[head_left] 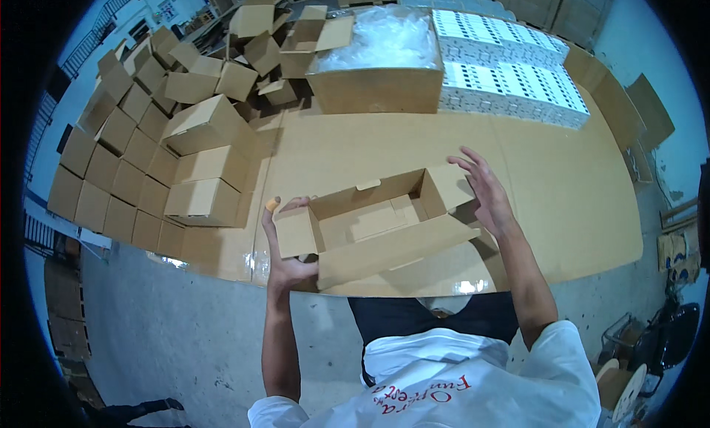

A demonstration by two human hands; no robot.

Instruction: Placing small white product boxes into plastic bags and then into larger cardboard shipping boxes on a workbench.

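I had the half-folded cardboard box (377, 224) up in front of my chest, just over the near edge of the cardboard-covered table (562, 199), its top open and its long front flap hanging outward. My left hand (285, 258) was clamped on the box's left end, palm under the corner and one taped fingertip sticking up beside the side flap. My right hand (484, 195) was spread wide, fingers apart, brushing the right end flap without gripping it; whether the palm actually touched the cardboard I could not tell. To do this fold cleanly I judged that I should keep the left grip steady as the anchor, press the right end flap square against the wall, and only then bring the long front flap up, so the tabs would meet their slots without creasing. Around me there was a lot of clutter: a crowd of finished small boxes (148, 154) stacked on the left of the table and down its side, a large open carton (377, 88) filled with clear plastic bags at the far edge, and rows of white printed packets (510, 73) beside it on the right. The nearest stacked boxes stood close to my left elbow, so a wide swing of the box that way could have knocked them.
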